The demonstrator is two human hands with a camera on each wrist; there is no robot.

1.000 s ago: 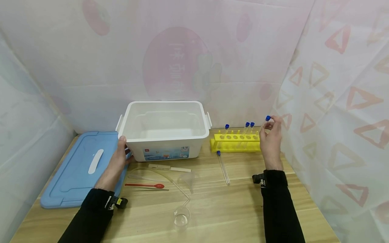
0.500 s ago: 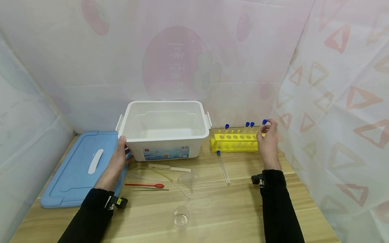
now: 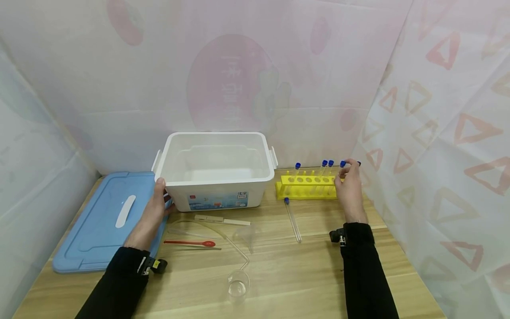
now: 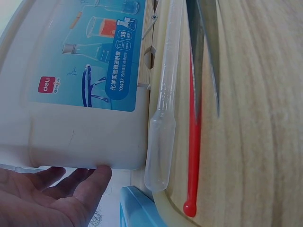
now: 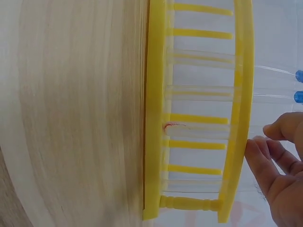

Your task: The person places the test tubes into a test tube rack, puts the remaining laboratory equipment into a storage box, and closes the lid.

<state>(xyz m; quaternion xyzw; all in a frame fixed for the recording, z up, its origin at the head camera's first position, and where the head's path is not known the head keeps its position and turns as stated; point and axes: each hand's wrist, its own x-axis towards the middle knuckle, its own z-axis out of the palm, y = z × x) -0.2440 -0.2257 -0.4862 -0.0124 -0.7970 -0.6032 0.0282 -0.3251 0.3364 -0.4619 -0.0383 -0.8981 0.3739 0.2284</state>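
My right hand (image 3: pixel 350 190) pinches a clear test tube (image 5: pixel 203 131) with a blue cap (image 3: pixel 342 164) between thumb and fingertips. The tube stands in the yellow test tube rack (image 3: pixel 307 192), its lower end down by the rack's base, with reddish marks there. Several other blue-capped tubes stand in the rack, one cap showing behind the hand. My left hand (image 3: pixel 151 212) rests against the left end of the white plastic box (image 3: pixel 215 195), fingertips (image 4: pixel 102 172) touching its side in the left wrist view.
A blue lid (image 3: pixel 99 221) lies left of the box. In front are a wooden clamp (image 3: pixel 235 222), red spoon (image 3: pixel 207 243), dropper (image 4: pixel 161 151), tweezers (image 4: pixel 208 52), bent tubing (image 3: pixel 239 252), clear funnel (image 3: pixel 247 237) and small beaker (image 3: pixel 238 285). A capped test tube (image 3: pixel 293 221) lies before the rack.
My right hand has moved down and slightly left, lowering the test tube into the rack; a cap behind the hand has come into sight. The left hand has stayed at the box.
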